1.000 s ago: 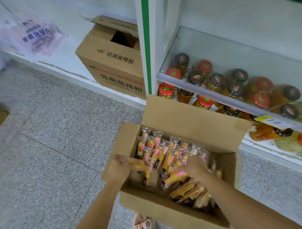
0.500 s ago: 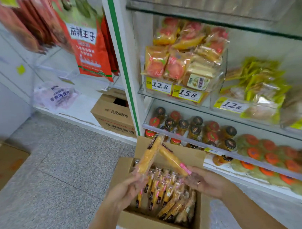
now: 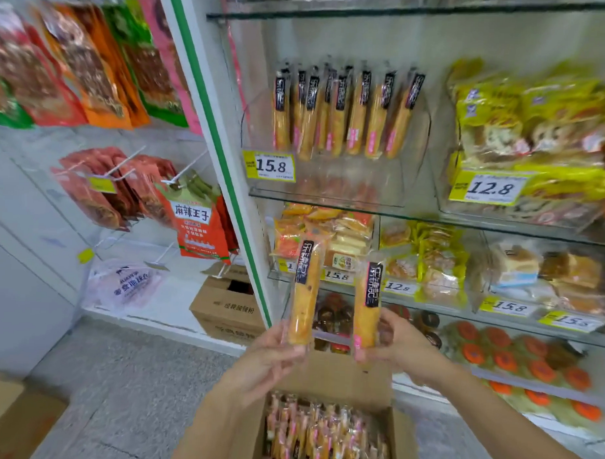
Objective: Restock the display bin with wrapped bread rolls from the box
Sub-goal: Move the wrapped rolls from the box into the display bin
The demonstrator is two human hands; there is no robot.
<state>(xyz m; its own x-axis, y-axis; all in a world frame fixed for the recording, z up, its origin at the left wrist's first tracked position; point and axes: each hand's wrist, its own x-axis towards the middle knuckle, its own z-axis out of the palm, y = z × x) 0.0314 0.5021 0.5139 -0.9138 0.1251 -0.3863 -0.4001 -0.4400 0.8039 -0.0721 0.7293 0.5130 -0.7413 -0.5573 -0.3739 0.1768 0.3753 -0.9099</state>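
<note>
- The left hand (image 3: 269,357) grips the bottom end of one wrapped bread roll (image 3: 304,294), fingers closed around its wrapper, and holds it upright, tilted slightly to the right at the top.
- The right hand (image 3: 398,349) is clamped on the bottom end of a second wrapped roll (image 3: 368,305), also upright, with the black label strip at the top.
- The two rolls stand side by side with a gap between them, raised above the open cardboard box (image 3: 402,435).
- The box sits on the floor below the hands and is packed with more wrapped rolls (image 3: 324,436) standing on end.
- The clear display bin (image 3: 330,175) sits on the upper glass shelf (image 3: 329,201), well above the hands, behind a yellow 15.8 price tag (image 3: 269,165).
- Inside the bin a row of the same rolls (image 3: 346,112) leans against the back; the front part of the bin is bare.
- To the bin's right is a bin of yellow-wrapped pastries (image 3: 524,127) with a 12.8 tag (image 3: 489,187).
- A second cardboard box (image 3: 228,307) rests at the base of the left rack.
</note>
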